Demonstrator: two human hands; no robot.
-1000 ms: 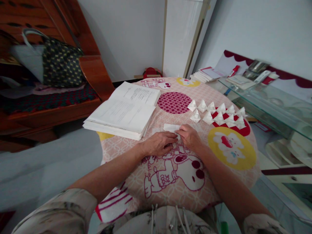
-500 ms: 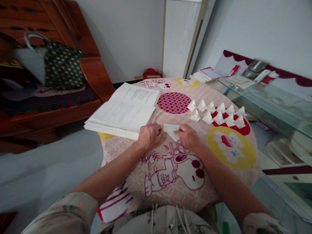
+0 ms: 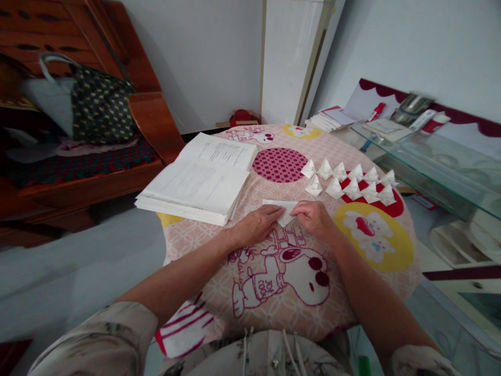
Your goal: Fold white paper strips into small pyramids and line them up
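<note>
A small folded sheet of white paper [image 3: 288,213] lies on the cloth-covered table, its lower part coming to a point. My left hand [image 3: 258,224] rests flat on the paper's left side, fingers stretched out and covering part of it. With fingers curled, my right hand [image 3: 315,218] pinches the paper's right edge. Farther right stand several folded white paper pieces [image 3: 353,187] with peaked tops, set out in two rows. To the left, a thick open book [image 3: 195,177] with printed pages lies close to my left forearm.
A patterned tablecloth [image 3: 250,287] covers the round table. At the right is a glass shelf [image 3: 430,162] holding a metal container, a cup and papers. A stack of papers [image 3: 329,120] sits behind the table. A wooden bench [image 3: 148,120] carries a dark patterned bag [image 3: 102,104].
My left hand has moved right from beside the book's corner, its closed fingers now laid flat on the paper. My right hand has shifted slightly right, to the paper's right edge.
</note>
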